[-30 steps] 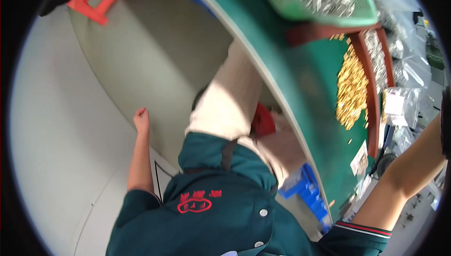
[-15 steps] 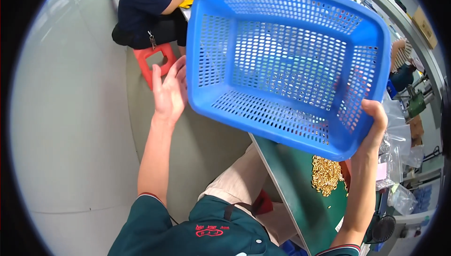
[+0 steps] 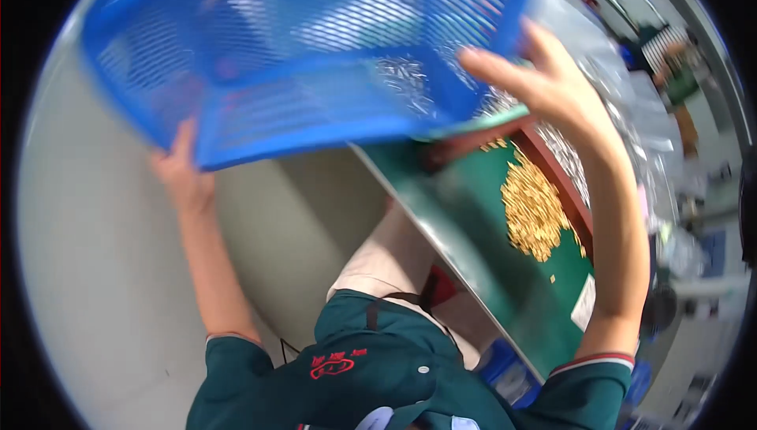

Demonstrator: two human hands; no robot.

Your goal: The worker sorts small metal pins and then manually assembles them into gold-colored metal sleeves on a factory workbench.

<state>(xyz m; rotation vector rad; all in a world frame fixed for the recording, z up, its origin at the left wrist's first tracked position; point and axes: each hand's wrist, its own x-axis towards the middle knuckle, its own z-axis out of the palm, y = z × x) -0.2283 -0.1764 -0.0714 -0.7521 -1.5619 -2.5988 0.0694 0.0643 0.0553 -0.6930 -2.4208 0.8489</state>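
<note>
Green-topped table (image 3: 473,217) — heap of small gold parts (image 3: 532,209) on it

Blue basket (image 3: 300,59) motion-blurred, cut by top edge; hides left hand (image 3: 183,177) fingers.

- My shirt (image 3: 378,383) is dark green — short-sleeved, with a small pale button.
- A red emblem (image 3: 337,363) sits on its chest.
- The right cuff (image 3: 593,362) has red-and-white trim.
- My trousers (image 3: 386,260) are beige.
</note>
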